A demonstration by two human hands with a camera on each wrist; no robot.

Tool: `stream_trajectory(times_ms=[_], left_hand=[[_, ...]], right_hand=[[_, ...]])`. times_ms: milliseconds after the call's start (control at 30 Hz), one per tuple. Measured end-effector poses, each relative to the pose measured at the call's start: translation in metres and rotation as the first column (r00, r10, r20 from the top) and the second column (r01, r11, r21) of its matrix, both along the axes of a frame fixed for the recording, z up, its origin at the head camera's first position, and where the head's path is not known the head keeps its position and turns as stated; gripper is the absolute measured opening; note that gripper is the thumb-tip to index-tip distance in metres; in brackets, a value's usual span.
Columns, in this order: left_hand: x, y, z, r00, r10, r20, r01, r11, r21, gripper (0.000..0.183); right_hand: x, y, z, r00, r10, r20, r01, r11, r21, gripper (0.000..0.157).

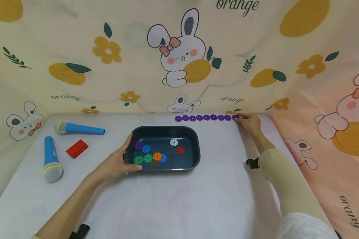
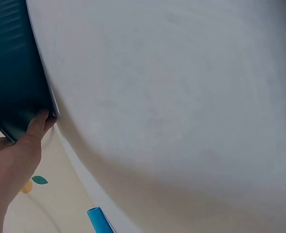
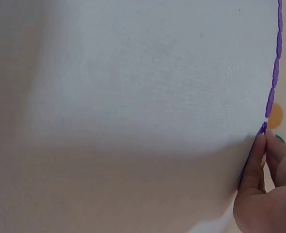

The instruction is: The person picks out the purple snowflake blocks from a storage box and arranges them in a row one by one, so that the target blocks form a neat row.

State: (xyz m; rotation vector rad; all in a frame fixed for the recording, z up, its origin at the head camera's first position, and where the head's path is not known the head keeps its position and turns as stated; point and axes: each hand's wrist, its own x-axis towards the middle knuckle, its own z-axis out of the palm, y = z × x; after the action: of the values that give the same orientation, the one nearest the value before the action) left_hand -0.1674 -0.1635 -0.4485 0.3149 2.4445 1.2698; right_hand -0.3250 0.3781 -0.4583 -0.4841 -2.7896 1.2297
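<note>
My left hand [image 1: 116,165] grips the left end of a dark blue tray [image 1: 194,159], with the thumb along its near rim. In the left wrist view, its fingers curl round the tray's edge. Inside the tray lie several snowflake-shaped plastic discs, among them a white one [image 1: 174,142], a red one [image 1: 180,150] and an orange one [image 1: 157,156]. Along the table's back edge runs a row of purple snowflake discs [image 1: 206,117]. At the row's right end, my right hand [image 1: 250,123] pinches a purple disc [image 3: 264,127] between thumb and fingers, close beside the last one.
Two blue toy microphones [image 1: 85,128] lie on the left of the white table [image 1: 173,205], with a red block [image 1: 77,148] near them. A printed cloth wall [image 1: 137,76] rises right behind the table's back edge. Another one stands on the right.
</note>
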Motion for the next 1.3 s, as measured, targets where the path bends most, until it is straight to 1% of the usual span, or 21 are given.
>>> stream_trajectory(times_ms=[100, 167, 300, 433, 533, 667, 733, 833, 933, 967, 1033, 1100, 1300], left_hand=[[-0.001, 0.002, 0.001, 1.0, -0.003, -0.006, 0.003, 1.0, -0.012, 0.123], [-0.001, 0.003, 0.002, 1.0, -0.007, -0.006, 0.007, 1.0, -0.018, 0.123], [-0.002, 0.004, 0.004, 1.0, -0.015, -0.008, 0.015, 0.999, -0.029, 0.122], [-0.005, 0.004, 0.006, 1.0, -0.02, -0.018, 0.019, 0.999, -0.038, 0.122], [-0.006, 0.003, 0.007, 1.0, -0.024, -0.02, 0.023, 0.999, -0.033, 0.123], [-0.006, 0.002, 0.008, 1.0, -0.029, -0.008, 0.029, 0.999, -0.028, 0.124], [-0.006, 0.001, 0.008, 1.0, -0.027, -0.002, 0.027, 0.999, -0.032, 0.125], [-0.006, 0.001, 0.009, 1.0, -0.021, 0.005, 0.021, 0.999, -0.033, 0.125], [-0.006, 0.0, 0.009, 1.0, -0.015, 0.009, 0.015, 0.999, -0.031, 0.125], [-0.006, 0.0, 0.009, 1.0, -0.015, 0.012, 0.015, 0.999, -0.03, 0.125], [-0.006, 0.0, 0.009, 1.0, -0.014, 0.018, 0.014, 0.999, -0.031, 0.125], [-0.005, 0.001, 0.008, 1.0, -0.014, 0.02, 0.014, 0.999, -0.031, 0.126], [-0.003, 0.003, 0.006, 1.0, -0.014, 0.022, 0.015, 0.999, -0.031, 0.126]], right_hand=[[0.002, 0.002, 0.001, 0.999, -0.016, 0.031, 0.015, 1.0, 0.008, 0.041], [0.003, 0.004, 0.001, 0.998, -0.026, 0.051, 0.027, 1.0, -0.007, 0.041], [0.004, 0.006, 0.002, 0.997, -0.044, 0.059, 0.046, 0.999, -0.028, 0.043], [0.005, 0.007, 0.004, 0.999, -0.033, 0.038, 0.034, 0.999, -0.035, 0.046], [0.007, 0.003, 0.005, 1.0, -0.026, 0.001, 0.026, 0.998, -0.058, 0.044], [0.011, -0.011, 0.004, 0.996, -0.013, -0.088, -0.001, 0.988, -0.153, 0.039], [0.012, -0.021, 0.005, 0.991, 0.012, -0.135, -0.042, 0.974, -0.225, 0.038], [0.015, -0.041, 0.009, 0.974, 0.066, -0.216, -0.137, 0.934, -0.33, 0.036], [0.018, -0.061, 0.016, 0.952, 0.128, -0.278, -0.232, 0.896, -0.379, 0.034], [0.02, -0.068, 0.019, 0.945, 0.15, -0.289, -0.258, 0.888, -0.381, 0.033], [0.025, -0.082, 0.025, 0.934, 0.193, -0.3, -0.298, 0.885, -0.359, 0.032], [0.03, -0.097, 0.032, 0.922, 0.239, -0.304, -0.34, 0.875, -0.345, 0.032], [0.048, -0.135, 0.048, 0.899, 0.35, -0.262, -0.424, 0.843, -0.33, 0.033]])
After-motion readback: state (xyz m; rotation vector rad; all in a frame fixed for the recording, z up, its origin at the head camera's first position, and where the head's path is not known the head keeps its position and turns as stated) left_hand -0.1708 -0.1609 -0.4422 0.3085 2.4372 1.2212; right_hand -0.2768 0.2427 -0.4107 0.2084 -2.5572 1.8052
